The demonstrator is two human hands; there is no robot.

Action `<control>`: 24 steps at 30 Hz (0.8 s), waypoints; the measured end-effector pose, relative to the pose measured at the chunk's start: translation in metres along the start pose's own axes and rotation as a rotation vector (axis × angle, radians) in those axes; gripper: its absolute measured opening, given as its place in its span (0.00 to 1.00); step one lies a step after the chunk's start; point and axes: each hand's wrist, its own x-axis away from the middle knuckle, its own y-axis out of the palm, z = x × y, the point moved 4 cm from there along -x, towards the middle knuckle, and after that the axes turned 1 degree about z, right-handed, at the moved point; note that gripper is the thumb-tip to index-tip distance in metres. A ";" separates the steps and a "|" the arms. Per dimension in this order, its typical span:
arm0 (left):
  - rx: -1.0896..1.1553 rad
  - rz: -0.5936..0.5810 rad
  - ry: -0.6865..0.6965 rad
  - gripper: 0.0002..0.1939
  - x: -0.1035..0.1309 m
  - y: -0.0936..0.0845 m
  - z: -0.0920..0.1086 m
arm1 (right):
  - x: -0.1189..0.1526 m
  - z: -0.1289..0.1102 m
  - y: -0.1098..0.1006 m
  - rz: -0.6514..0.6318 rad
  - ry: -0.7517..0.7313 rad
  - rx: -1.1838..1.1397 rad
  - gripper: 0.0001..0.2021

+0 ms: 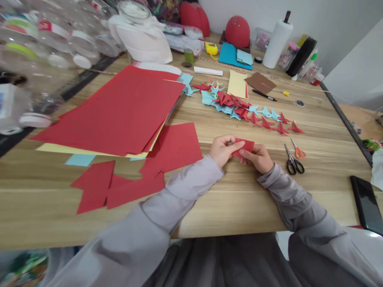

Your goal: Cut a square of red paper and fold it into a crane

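A small red paper piece [247,146], apparently folded, is held between both hands above the wooden table [215,211]. My left hand [222,150] pinches its left side, thumb lying on top. On the right side my right hand [257,157] grips it with thumb and fingers, the fingertips partly hidden beneath. Beyond the hands, red and light-blue folded paper cranes [233,104] lie in a pile with rows trailing right. Cut red paper pieces [131,191] lie left of my left forearm, with a larger red sheet [179,145] behind them.
A stack of large red sheets [119,107] covers the left side. Black-handled scissors [295,165] and orange-handled scissors [299,152] lie right of my hands. A phone [366,203] rests at the right edge. Plastic bottles [56,36] crowd the far left; a white roll [277,44] stands behind.
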 end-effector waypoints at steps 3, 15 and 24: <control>-0.053 0.033 0.074 0.20 -0.002 -0.004 -0.001 | 0.001 -0.002 0.002 -0.025 0.018 0.012 0.17; -0.089 0.138 0.079 0.25 -0.004 -0.006 -0.003 | 0.002 -0.002 0.002 -0.039 0.015 0.019 0.17; -0.028 0.133 0.069 0.21 -0.007 -0.010 -0.003 | 0.001 -0.002 0.002 0.000 0.027 0.007 0.17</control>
